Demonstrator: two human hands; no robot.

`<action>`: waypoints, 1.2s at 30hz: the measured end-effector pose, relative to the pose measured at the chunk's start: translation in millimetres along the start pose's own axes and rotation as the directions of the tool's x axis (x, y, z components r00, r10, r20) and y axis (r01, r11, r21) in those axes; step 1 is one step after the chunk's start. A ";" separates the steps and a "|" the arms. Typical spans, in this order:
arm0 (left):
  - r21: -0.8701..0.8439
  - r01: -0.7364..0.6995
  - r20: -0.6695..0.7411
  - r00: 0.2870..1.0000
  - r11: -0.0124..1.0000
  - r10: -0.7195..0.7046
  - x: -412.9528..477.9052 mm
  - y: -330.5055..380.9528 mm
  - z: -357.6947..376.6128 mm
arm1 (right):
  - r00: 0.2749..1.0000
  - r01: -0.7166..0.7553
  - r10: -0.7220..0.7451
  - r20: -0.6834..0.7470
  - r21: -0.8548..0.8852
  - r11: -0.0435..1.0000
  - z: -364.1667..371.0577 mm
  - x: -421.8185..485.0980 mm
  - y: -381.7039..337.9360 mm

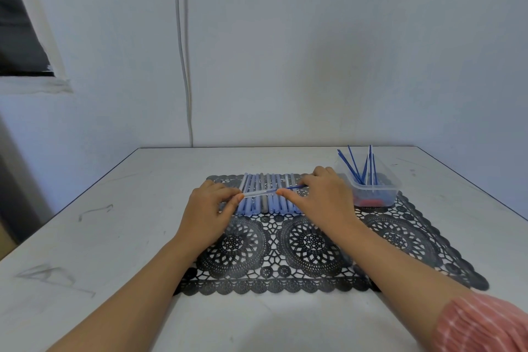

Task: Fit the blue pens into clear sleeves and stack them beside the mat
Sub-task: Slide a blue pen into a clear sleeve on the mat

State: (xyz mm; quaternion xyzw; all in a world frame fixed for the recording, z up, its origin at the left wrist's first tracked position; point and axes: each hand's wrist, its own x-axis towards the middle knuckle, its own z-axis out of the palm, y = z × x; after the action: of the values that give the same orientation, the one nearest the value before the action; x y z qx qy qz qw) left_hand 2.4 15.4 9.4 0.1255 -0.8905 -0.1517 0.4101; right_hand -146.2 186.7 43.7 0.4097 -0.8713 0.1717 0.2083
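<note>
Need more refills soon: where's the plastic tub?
Head view: the plastic tub stands on the mat's far right corner, just right of the right hand.

both forearms reach forward, converging toward the far middle. left hand (210, 206) pinches with thumb and fingertips, palm down. right hand (323, 194) likewise pinches, fingers curled, facing it.
</note>
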 end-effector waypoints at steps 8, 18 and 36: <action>0.018 0.003 0.003 1.000 1.000 -0.004 -0.5 -0.9 1.0 | 0.993 0.110 -0.101 -0.061 0.192 0.975 3.9 -4.7 -7.3; 0.082 -0.012 -0.004 1.000 0.997 0.012 -0.6 -0.8 -0.8 | 0.964 0.192 -0.243 0.104 0.354 0.915 6.7 -2.6 -10.5; 0.032 -0.017 0.061 0.998 0.999 0.015 -1.5 0.0 -1.8 | 0.872 0.301 -0.432 0.231 0.443 0.845 3.6 5.7 9.2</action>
State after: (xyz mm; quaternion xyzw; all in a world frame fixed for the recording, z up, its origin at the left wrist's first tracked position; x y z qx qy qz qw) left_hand 4.7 15.7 9.5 0.1202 -0.9058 -0.1378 0.3822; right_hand -157.6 186.9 42.3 0.6263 -0.7448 0.2301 0.0061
